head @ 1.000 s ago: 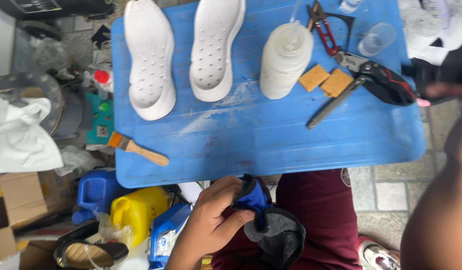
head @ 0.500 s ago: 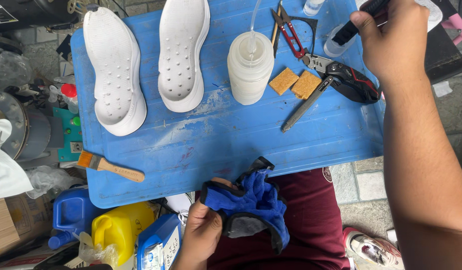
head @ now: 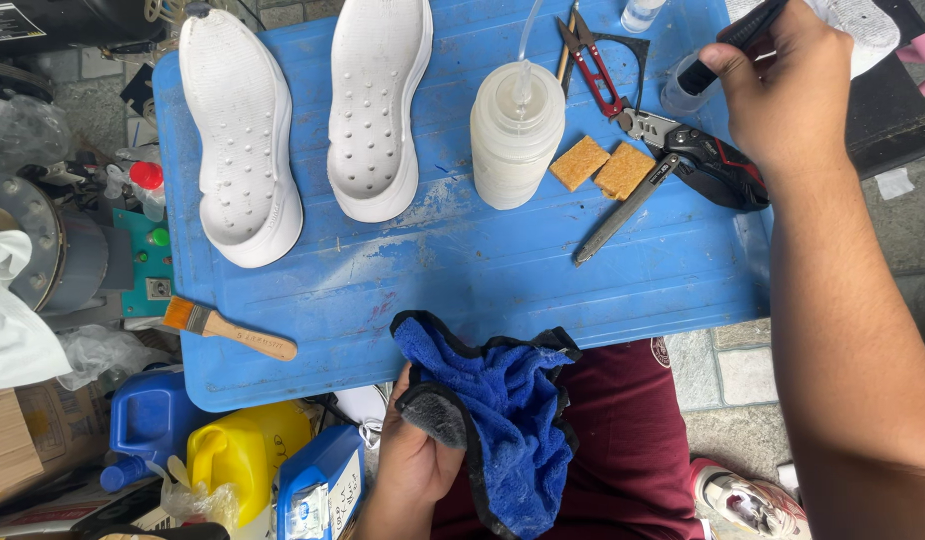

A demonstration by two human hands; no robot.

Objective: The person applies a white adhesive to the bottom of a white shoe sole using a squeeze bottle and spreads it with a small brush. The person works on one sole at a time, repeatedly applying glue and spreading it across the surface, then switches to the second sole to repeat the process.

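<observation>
While gripping a blue cloth [head: 493, 420] in the left hand [head: 418, 455] at the lap, now spread wider than a moment ago, right hand [head: 788, 85] clenched on a dark tool [head: 733, 40] above the blue tabletop [head: 463, 290], nearer a clear cup [head: 683, 85]

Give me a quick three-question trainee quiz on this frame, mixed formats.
1. True or false: the left hand holds a blue cloth.
2. What does the right hand grip? A) a dark slim tool B) the paintbrush C) a sponge
3. How many white shoe soles lie on the blue tray?

Key: 1 true; 2 A; 3 two.
</observation>
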